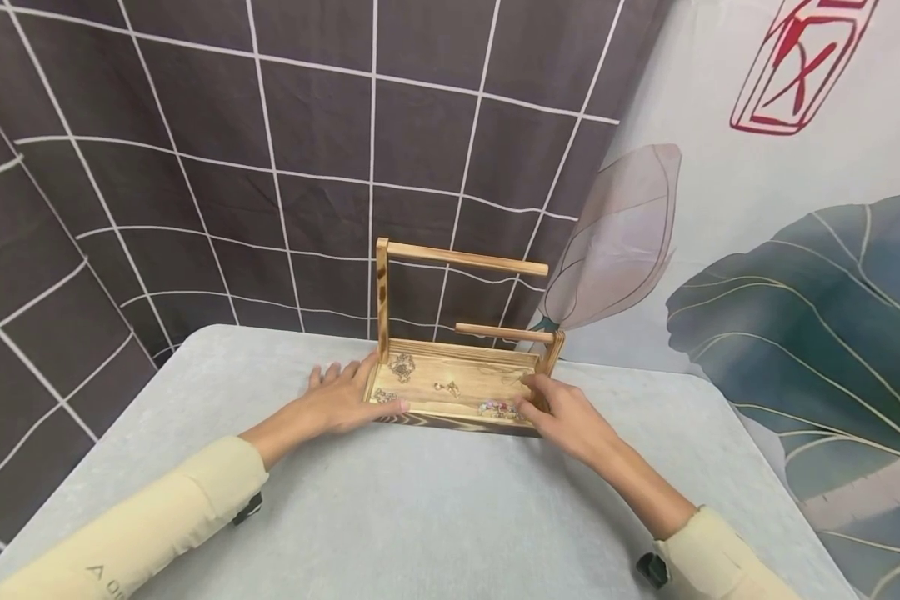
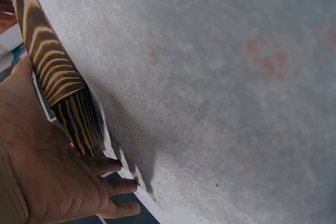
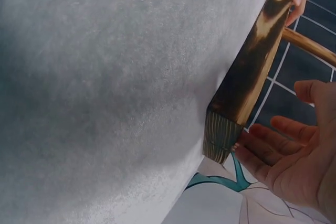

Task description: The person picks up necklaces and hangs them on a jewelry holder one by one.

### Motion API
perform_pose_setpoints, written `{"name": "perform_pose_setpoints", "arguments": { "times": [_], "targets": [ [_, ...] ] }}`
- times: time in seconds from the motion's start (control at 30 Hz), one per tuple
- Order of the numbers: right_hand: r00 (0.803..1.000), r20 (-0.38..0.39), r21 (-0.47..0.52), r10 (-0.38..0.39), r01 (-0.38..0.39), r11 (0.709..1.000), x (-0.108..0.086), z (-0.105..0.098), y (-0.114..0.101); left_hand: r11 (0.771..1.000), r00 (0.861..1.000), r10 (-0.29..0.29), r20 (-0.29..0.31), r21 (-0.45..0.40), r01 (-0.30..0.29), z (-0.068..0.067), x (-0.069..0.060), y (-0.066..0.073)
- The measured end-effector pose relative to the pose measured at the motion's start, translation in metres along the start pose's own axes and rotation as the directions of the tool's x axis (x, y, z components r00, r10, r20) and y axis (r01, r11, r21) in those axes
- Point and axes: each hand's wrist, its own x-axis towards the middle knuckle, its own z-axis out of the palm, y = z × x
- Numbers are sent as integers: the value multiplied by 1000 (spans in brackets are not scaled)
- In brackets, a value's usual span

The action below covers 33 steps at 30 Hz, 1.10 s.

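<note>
A wooden jewellery stand (image 1: 420, 419) has a shallow tray base, with a tall bar (image 1: 468, 257) on the left post and a lower bar (image 1: 504, 333) on the right. My left hand (image 1: 341, 400) rests against the tray's left end, fingers spread and thumb along the front rim. Over the right end is my right hand (image 1: 570, 417), thumb and forefinger apart, beside a coloured beaded bracelet (image 1: 498, 408). In the right wrist view its other fingers lie by the tray's end. Chains (image 1: 402, 367) lie at the tray's left, small gold-coloured pieces (image 1: 447, 388) mid-tray.
The stand is near the back edge of a table with a pale grey cover (image 1: 450, 508). Behind hangs a dark cloth with white grid lines (image 1: 315, 117). A white cloth with a leaf print (image 1: 817, 308) hangs to the right.
</note>
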Motion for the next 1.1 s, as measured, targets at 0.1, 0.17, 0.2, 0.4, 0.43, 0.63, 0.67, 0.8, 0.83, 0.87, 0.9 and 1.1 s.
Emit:
{"name": "perform_pose_setpoints", "arguments": {
  "times": [0.1, 0.17, 0.2, 0.4, 0.43, 0.63, 0.67, 0.8, 0.83, 0.87, 0.9, 1.1],
  "targets": [
    [1000, -2, -3, -19, 19, 1000, 1, 1, 0, 1000, 1000, 8, -12, -9, -8, 3, 2, -2],
    [1000, -5, -6, -26, 26, 1000, 1, 2, 0, 1000, 1000, 14, -12, -13, -14, 4, 4, -3],
    [999, -5, -5, -31, 31, 999, 1, 2, 0, 1000, 1000, 16, -11, -14, -16, 4, 4, -3],
    [999, -4, 7, -43, 43, 999, 2, 4, -2, 999, 999, 32, -9, -38, -33, 2, 5, -3],
    [999, -5, 4, -44, 44, 999, 2, 5, -3, 998, 999, 36, -10, -44, -36, 2, 5, -3],
    [999, -3, 26, -41, 42, 999, 2, 10, -4, 997, 999, 43, 2, -62, -43, 0, 4, -3],
    [999, -3, 28, -40, 40, 999, 2, 11, -4, 997, 999, 44, 4, -62, -44, 0, 4, -3],
    [999, -12, 14, -51, 51, 999, 3, 14, -4, 998, 999, 44, 13, -54, -43, 1, 5, -3],
    [998, -13, 10, -55, 55, 998, 3, 14, -4, 998, 999, 47, 13, -48, -46, 1, 5, -3],
    [998, -15, 7, -60, 60, 998, 4, 14, -4, 998, 999, 50, 13, -42, -49, 0, 5, -3],
    [998, -15, 3, -65, 65, 998, 4, 14, -4, 998, 999, 51, 15, -36, -50, 0, 6, -3],
    [996, 4, -14, -93, 93, 996, 9, 16, -7, 999, 999, 50, 22, -14, -49, 0, 6, -3]
  ]
}}
